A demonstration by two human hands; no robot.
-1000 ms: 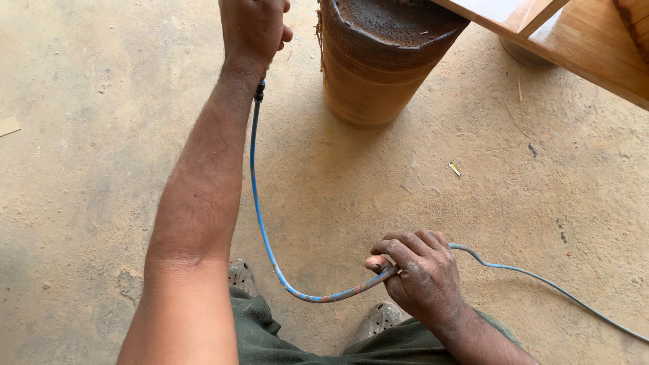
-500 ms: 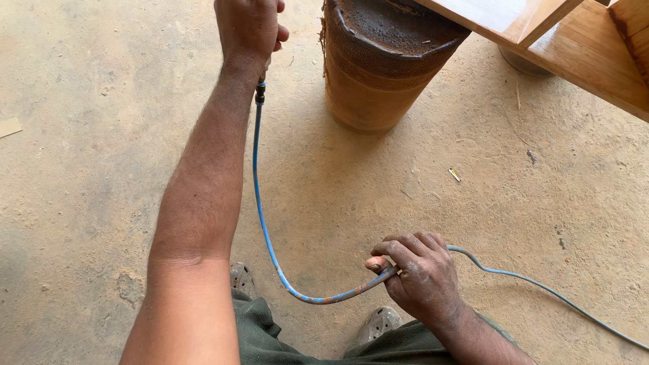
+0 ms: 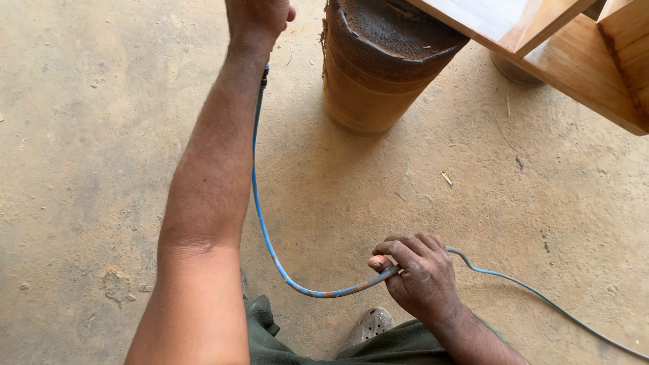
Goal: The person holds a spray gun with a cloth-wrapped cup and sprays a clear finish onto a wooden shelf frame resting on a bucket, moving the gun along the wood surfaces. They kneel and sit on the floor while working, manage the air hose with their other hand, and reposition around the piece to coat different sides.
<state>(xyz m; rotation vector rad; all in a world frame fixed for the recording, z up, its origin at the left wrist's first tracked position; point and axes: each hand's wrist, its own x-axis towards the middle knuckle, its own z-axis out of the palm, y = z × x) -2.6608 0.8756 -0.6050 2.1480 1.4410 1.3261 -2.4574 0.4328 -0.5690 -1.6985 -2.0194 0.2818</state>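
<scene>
Overhead, the left hand (image 3: 259,15) is closed around the upper end of a blue hose (image 3: 260,223), which is run down along the forearm, curved rightward above the concrete floor (image 3: 81,169), and gripped tightly in the right hand (image 3: 418,278), beyond which it is trailed away right.

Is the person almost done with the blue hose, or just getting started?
Hard to tell. Both hands already grip the hose: the left hand is closed on its top end, the right hand is closed on it low down. The slack curves between them, and the rest trails away across the floor. The wooden frame on the drum is untouched.
</scene>
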